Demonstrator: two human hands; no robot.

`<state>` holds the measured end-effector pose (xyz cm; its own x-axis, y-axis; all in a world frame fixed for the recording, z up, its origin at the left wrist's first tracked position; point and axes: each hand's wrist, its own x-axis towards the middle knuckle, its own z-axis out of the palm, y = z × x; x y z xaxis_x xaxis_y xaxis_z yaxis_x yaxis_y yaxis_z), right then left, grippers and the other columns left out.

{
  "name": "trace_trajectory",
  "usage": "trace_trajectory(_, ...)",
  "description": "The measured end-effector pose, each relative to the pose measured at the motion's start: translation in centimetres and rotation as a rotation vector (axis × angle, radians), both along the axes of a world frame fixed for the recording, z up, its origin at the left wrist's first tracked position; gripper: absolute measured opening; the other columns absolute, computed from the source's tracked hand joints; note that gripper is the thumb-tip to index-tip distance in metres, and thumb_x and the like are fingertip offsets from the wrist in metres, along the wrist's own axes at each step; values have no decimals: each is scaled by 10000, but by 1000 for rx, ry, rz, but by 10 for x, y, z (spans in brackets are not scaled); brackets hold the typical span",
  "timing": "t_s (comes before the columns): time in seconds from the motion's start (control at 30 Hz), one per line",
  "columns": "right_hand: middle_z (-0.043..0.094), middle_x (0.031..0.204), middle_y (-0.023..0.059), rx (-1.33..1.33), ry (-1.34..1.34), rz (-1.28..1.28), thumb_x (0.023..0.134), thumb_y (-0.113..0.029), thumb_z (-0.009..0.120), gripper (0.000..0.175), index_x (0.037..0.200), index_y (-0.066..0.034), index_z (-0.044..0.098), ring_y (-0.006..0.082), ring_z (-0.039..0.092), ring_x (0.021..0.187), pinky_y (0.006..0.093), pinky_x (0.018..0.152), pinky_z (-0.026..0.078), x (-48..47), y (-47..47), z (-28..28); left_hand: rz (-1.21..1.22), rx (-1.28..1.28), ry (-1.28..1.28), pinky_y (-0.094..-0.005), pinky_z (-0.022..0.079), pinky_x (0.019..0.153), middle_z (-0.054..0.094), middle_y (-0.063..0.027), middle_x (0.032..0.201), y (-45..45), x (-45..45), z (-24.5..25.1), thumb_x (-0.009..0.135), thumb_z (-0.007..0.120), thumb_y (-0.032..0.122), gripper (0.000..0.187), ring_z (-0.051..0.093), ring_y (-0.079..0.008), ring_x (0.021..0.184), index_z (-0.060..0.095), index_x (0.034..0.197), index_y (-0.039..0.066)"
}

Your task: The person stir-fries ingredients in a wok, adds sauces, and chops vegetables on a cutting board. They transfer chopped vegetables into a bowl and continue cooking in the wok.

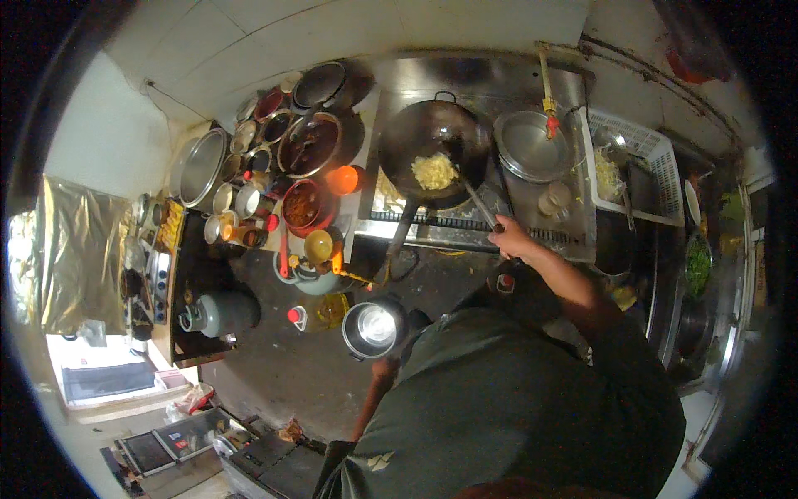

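My right hand (512, 237) grips the handle of a long metal cooking utensil (477, 198). Its far end reaches into a dark wok (408, 134) on the stove, beside a heap of pale yellow food that looks like scrambled egg (434, 172). The wok's long handle (402, 232) points towards me. Low on my left side, my left hand (386, 367) is at the near side of a deep metal pot (374, 329), which it appears to hold. The pot covers its fingers. Inside, the pot shines brightly; its contents cannot be made out.
Left of the stove, sauce bowls (310, 143) and jars crowd a counter, with an orange cup (343, 180). A metal basin (532, 146) and a white plastic basket (661, 174) stand on the right. An oil jug (327, 310) and a gas cylinder (224, 314) are lower down.
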<state>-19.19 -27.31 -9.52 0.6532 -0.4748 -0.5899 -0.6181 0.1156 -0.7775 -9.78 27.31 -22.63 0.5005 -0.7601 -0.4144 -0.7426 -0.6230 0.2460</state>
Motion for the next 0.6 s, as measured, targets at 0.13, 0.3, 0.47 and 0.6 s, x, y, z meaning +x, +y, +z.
trace_trajectory(0.13,503,757,42,174,-121,-115,906,-112,609,707,1508,-34,247,145,467,450,344,407,372,6,0,12,-8,174,164,-415,529,663,688,-88,870,-9,16,-28,827,659,205,165,672,-278,799,672,947,92)
trace_trajectory(0.3,565,856,94,120,-11,-94,924,-75,583,668,1502,-27,252,168,521,541,373,467,414,11,7,12,584,-268,462,-399,551,735,699,-128,977,-45,35,4,924,577,270,255,680,-242,866,655,1041,57)
trace_trajectory(0.47,561,750,70,43,-172,-34,897,-139,621,620,1446,-25,357,145,504,476,343,427,409,38,-21,18,1347,-561,1116,-406,557,779,661,-160,1072,-93,67,30,954,521,237,312,664,-277,946,578,1166,16)
trace_trajectory(0.6,648,844,122,-726,149,118,895,-160,616,671,1487,-55,319,216,590,574,399,518,460,67,-10,-12,1079,-642,1054,-431,560,800,649,-172,1092,-127,99,55,984,483,277,368,661,-305,970,521,1245,19)
